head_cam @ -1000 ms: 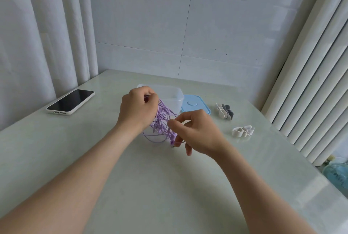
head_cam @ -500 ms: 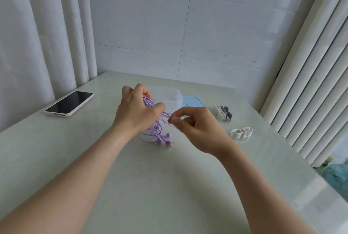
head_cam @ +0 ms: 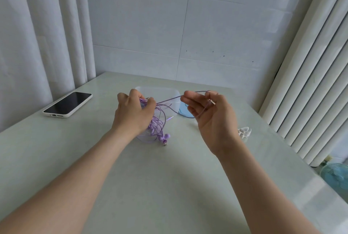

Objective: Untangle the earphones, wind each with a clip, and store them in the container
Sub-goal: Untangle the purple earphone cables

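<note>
Over the bench [head_cam: 169,186] our left hand [head_cam: 134,115] clutches the tangled purple earphones [head_cam: 158,130], buds dangling; our right hand [head_cam: 211,119], fingers curled, holds one strand drawn out rightward; tugging harder could cinch a knot; the clear container [head_cam: 165,92] stands just beyond.

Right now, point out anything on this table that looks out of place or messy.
Only the purple earphone cords: a knotted bunch gripped in the left hand, buds dangling, one strand stretched to the right hand. The clear plastic container sits lidless, its blue lid beside it. Nothing spilled.
</note>
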{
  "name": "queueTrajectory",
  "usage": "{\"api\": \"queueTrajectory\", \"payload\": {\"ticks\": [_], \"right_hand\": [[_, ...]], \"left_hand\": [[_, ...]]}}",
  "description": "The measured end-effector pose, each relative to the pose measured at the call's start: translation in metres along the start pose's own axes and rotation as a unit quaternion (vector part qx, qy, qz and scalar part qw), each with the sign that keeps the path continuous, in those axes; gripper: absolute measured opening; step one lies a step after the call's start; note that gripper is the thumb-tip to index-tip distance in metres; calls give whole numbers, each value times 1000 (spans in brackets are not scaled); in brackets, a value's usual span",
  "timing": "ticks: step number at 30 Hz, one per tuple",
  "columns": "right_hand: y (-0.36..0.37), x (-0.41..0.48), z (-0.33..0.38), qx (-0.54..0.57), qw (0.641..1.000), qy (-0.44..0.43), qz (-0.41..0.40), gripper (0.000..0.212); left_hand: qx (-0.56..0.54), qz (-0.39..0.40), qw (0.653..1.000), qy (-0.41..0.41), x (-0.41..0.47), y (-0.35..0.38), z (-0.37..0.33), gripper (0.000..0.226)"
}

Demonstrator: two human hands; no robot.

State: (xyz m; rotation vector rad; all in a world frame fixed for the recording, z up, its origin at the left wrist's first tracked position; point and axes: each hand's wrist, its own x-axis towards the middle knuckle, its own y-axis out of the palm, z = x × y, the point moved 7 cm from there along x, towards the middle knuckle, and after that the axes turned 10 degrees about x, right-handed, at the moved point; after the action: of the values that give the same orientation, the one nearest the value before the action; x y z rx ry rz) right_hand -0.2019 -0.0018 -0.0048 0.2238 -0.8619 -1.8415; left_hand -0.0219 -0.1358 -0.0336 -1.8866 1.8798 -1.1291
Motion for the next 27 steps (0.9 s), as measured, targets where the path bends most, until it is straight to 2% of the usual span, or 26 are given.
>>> {"api": "queueTrajectory", "payload": {"ticks": [2, 6, 9, 12, 14, 18, 20, 22, 23, 25, 27], "right_hand": [[1, -1, 2, 29, 999, -6, -14, 24], [-3, -3, 11, 48, 995, -80, -47, 27], [-2, -9, 20, -47, 981, -185, -43, 28], [3, -20, 33, -168, 933, -312, -61, 22], [3, -23, 37, -207, 911, -348, -81, 20], [-2, -21, 35, -233, 903, -340, -121, 11], [-9, -17, 34, -180, 922, -313, -143, 12], [-19, -9, 27, -26, 963, -219, -152, 13], [-22, -6, 23, 33, 973, -166, -156, 9], [-26, -4, 17, 42, 983, -78, -163, 7], [-24, -3, 10, -4, 988, 10, -154, 9]], "left_hand": [[12, -3, 1000, 17, 1, 3, 0, 38], [56, -7, 996, 63, 2, 6, -1, 42], [96, -8, 992, 77, 0, 6, 0, 43], [135, -19, 987, 82, 2, 4, 2, 40], [158, -16, 985, 74, 3, 5, 6, 39], [205, -22, 976, 73, 5, 8, 7, 37], [203, -23, 976, 69, 6, 10, 8, 36], [208, -17, 976, 68, 7, 12, 9, 36], [214, -14, 974, 68, 7, 12, 10, 36], [221, -14, 973, 69, 7, 13, 11, 36], [218, -16, 973, 69, 7, 13, 11, 34]]}}
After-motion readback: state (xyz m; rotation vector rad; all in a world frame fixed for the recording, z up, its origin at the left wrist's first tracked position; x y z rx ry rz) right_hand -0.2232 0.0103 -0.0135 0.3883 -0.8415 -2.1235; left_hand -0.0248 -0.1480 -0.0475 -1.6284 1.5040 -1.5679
